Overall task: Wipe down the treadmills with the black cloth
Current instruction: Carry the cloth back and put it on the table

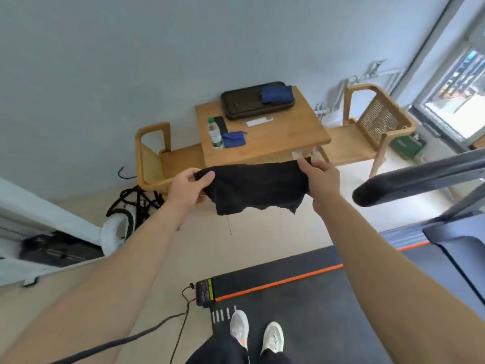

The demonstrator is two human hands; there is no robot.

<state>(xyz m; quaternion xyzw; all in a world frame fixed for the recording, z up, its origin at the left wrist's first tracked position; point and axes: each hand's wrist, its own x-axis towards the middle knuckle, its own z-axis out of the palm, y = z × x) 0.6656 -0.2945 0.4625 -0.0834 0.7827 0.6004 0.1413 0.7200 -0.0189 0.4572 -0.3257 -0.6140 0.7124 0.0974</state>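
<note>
I hold the black cloth (pixel 256 187) stretched out in the air in front of me. My left hand (pixel 187 189) pinches its left top corner and my right hand (pixel 321 181) pinches its right top corner. The cloth hangs flat with a ragged lower edge. Below me lies the treadmill (pixel 301 290), a dark belt with an orange stripe along its side; my two white shoes stand on its end. Its dark handrail (pixel 409 183) juts in from the right at hand height.
A wooden table (pixel 278 132) stands ahead by the wall, bearing a black tray (pixel 241 106), blue cloths, a water bottle (pixel 215 134) and a remote. Wooden chairs (pixel 378 127) flank it. Black cables (pixel 136 203) lie on the floor at left; a power cord (pixel 181 308) runs from the treadmill.
</note>
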